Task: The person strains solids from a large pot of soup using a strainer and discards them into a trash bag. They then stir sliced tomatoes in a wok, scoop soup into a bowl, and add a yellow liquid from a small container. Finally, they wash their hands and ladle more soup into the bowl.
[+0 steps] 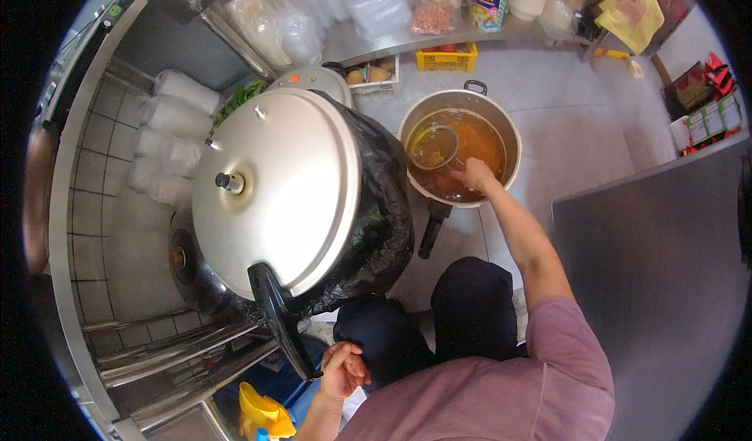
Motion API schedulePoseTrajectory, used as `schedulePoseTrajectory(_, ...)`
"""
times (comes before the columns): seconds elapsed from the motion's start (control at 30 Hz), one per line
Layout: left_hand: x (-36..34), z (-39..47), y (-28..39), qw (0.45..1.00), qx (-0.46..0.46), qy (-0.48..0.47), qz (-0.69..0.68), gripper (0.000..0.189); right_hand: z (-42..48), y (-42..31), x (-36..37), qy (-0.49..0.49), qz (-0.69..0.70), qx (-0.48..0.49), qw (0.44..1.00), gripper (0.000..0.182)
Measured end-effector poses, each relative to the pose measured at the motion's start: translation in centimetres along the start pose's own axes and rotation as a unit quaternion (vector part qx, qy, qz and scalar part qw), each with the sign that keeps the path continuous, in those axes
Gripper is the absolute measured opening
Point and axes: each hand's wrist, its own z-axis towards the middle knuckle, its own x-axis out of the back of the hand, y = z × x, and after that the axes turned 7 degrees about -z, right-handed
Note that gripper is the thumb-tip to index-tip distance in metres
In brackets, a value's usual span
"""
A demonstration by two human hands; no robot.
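A large metal pot (511,112) of brown liquid stands on the floor before me. Over it my right hand (474,175) grips the handle of a round strainer (435,147), whose bowl lies at the liquid's surface on the pot's left side. The pot's black handle (433,229) points towards my knees. My left hand (345,370) hangs near my left knee with fingers loosely bent and nothing visible in it. Close to it is the black handle (282,317) of a big pressure cooker lid (282,188), which rests on a bin-like thing covered in black plastic (382,223).
A steel shelf (376,47) with bags and a tin (491,0) runs across the far side. Beneath it are a yellow basket (446,60) and a white crate (376,91). A dark panel (646,265) stands at right, metal rails (182,353) at lower left.
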Motion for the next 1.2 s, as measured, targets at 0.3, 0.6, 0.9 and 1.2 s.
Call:
schedulePoseTrajectory(0.3,-0.4,0.2,0.3,1.0,0.013,0.011,0.019,0.025,-4.0,3.8,4.8,-0.002,0.02,-0.012,1.0,0.035)
schedulePoseTrajectory(0.6,0.3,0.5,0.1,1.0,0.014,-0.018,0.003,0.024,-6.8,5.8,8.8,0.038,-0.164,-0.056,0.984,0.032)
schedulePoseTrajectory(0.9,1.6,-0.9,1.1,0.986,0.0,-0.125,-0.111,0.059,-6.2,7.3,9.5,-0.041,-0.035,-0.069,0.996,0.037)
schedulePoseTrajectory(1.2,-1.6,-3.4,6.1,0.982,-0.137,-0.112,0.073,0.085,0.0,4.0,6.8,-0.119,-0.021,-0.061,0.991,0.046)
